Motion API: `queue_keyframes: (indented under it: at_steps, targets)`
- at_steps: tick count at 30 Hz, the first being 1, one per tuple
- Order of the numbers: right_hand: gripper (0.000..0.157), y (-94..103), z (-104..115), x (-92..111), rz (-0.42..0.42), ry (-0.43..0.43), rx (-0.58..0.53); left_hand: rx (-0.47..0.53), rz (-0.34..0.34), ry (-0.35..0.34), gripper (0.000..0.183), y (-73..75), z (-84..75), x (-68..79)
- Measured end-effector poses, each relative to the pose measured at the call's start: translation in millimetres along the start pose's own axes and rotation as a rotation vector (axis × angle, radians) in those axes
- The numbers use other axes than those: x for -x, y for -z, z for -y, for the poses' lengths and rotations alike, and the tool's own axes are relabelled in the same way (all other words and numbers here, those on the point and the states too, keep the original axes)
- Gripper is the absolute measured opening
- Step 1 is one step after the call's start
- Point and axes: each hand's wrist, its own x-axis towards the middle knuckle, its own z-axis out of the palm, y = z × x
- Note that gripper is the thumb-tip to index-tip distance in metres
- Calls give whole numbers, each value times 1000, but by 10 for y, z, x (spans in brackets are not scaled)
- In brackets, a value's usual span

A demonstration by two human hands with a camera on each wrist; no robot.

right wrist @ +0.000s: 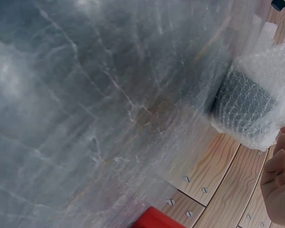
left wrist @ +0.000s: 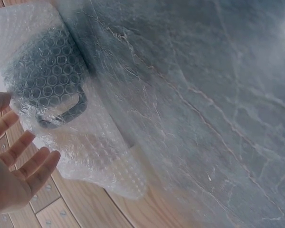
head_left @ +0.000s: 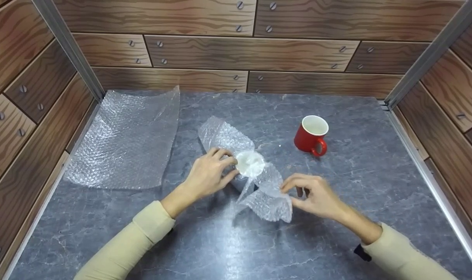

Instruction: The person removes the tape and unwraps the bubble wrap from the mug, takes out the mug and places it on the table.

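Near the middle of the table, a mug (head_left: 245, 163) stands upright with its white opening facing up. Bubble wrap (head_left: 270, 205) goes around it, flaring out to the back left and front right. Through the wrap, the left wrist view shows the mug's dark side and handle (left wrist: 75, 110). My left hand (head_left: 209, 173) is at the mug's left side, fingers loosely bent and spread, fingertips right at the rim. On the other side, my right hand (head_left: 317, 195) pinches the edge of the front-right flap between thumb and fingers.
A red mug (head_left: 308, 140) with a white inside stands at the back right, its handle toward the front. A flat sheet of bubble wrap (head_left: 131, 136) lies at the left. Wood-patterned walls (head_left: 205, 52) enclose the grey marbled table (head_left: 321, 252) at the back and sides.
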Motion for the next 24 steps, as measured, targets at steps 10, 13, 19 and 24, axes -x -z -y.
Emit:
queue_keyframes:
  at_steps: [10, 13, 19, 24]
  targets:
    - [31, -50, -57, 61, 47, -16, 70, 1, 16, 3, 25, 7, -1, -6]
    - [31, -71, -68, 75, 57, -16, 80, 0, 16, 4, 25, 8, -2, -3]
    - [31, -106, -97, 103, 84, -9, 103, 0, 10, 2, 25, 11, -6, -2]
    - [27, -131, -115, 118, 107, 2, 129, 9, 4, 3, 24, 14, -8, -2]
